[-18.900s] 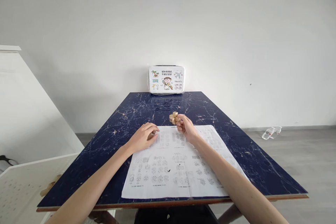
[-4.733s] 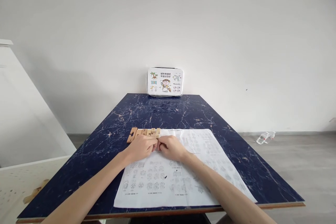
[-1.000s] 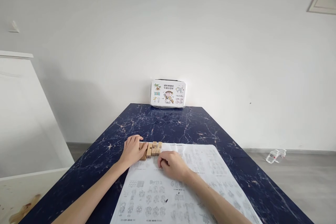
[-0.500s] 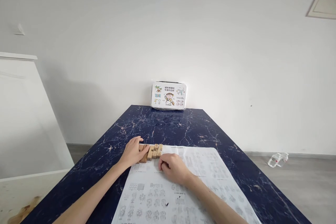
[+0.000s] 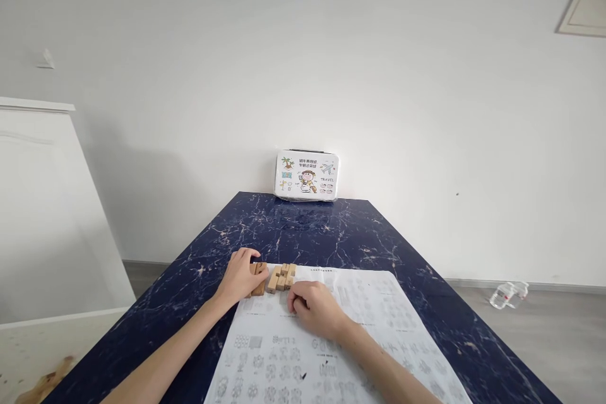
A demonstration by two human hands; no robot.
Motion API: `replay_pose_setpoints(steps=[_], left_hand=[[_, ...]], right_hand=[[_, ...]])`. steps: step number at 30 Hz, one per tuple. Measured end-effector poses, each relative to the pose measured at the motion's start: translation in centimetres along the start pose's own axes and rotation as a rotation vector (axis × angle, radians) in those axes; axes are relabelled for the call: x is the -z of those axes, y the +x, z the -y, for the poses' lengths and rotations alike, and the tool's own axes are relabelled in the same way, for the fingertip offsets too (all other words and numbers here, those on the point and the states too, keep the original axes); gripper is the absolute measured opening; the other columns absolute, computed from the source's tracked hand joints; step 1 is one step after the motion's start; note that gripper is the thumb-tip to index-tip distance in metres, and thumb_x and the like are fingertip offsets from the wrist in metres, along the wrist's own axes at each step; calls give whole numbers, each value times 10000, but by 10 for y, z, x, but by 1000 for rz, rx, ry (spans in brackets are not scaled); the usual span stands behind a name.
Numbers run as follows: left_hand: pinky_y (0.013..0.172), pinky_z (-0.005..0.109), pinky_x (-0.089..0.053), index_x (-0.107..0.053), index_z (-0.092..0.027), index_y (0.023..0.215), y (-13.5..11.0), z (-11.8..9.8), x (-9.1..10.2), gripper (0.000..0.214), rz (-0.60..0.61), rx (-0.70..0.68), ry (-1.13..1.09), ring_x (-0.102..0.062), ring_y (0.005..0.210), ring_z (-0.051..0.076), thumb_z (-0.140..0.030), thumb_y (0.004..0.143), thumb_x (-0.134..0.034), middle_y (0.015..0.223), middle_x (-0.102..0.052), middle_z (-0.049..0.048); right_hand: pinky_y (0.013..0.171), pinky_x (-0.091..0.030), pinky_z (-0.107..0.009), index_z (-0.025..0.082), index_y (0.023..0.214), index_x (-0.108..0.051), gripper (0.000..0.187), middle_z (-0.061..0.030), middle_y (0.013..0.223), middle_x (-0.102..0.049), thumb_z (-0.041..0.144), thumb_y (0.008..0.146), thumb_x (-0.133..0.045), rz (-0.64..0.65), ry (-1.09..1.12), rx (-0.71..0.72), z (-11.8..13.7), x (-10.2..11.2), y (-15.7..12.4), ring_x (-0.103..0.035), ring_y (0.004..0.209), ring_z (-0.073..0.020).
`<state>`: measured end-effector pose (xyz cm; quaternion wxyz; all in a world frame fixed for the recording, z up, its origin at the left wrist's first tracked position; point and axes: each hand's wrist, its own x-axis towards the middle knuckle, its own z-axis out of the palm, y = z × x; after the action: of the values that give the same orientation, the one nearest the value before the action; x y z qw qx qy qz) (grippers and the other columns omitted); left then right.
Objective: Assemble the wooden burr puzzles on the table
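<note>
Working from the head view: left hand [image 5: 238, 274] bent over the darker wooden pieces [image 5: 259, 288], thumb against them; firm grip or mere touch, can't tell. Right hand [image 5: 316, 308] loosely curled on the printed sheet [image 5: 272, 323], just beside the paler wooden pieces [image 5: 282, 279]; palm hidden, contents unknown. Both groups lie near the sheet's far left corner on the desk [image 5: 388, 245], a narrow gap between. Step, probably: sorting pieces. Picking one would call for uncurling the right fingers.
</note>
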<state>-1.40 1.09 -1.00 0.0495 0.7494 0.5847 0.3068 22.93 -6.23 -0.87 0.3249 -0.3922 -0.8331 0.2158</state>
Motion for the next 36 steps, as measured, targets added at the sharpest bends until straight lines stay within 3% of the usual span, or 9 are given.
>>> replay_pose_setpoints(steps=[11,20,30,36], left_hand=[[947,423,-449,-652,-203,987,-1,-10,8,349,-22,44,35,-585,1054,310,-383,693,-708,1048,-658,81],[928,382,-492,-678,-222,955,1,-7,11,281,-54,82,-107,-628,1043,284,-365,714,-661,1040,-691,61],[1005,413,-458,-702,-241,974,4,-5,13,300,47,84,-126,-623,1096,281,-270,695,-595,1097,-720,46],[943,417,-480,-692,-241,929,0,-12,16,246,42,61,-85,-626,1047,293,-254,698,-610,1057,-718,50]], right_hand=[[700,-385,-219,206,701,-629,273,8,739,-685,4,732,-447,-4,9,-13,2,0,-1,-583,709,-133],[690,-381,-219,206,704,-628,272,11,738,-677,5,737,-448,-4,7,-9,2,0,-1,-576,704,-131],[700,-387,-217,205,716,-638,284,15,759,-690,-5,750,-450,6,-16,-27,3,0,-1,-580,715,-129],[698,-385,-221,207,719,-632,281,11,761,-690,-5,745,-449,2,-19,-21,2,0,-1,-583,721,-133]])
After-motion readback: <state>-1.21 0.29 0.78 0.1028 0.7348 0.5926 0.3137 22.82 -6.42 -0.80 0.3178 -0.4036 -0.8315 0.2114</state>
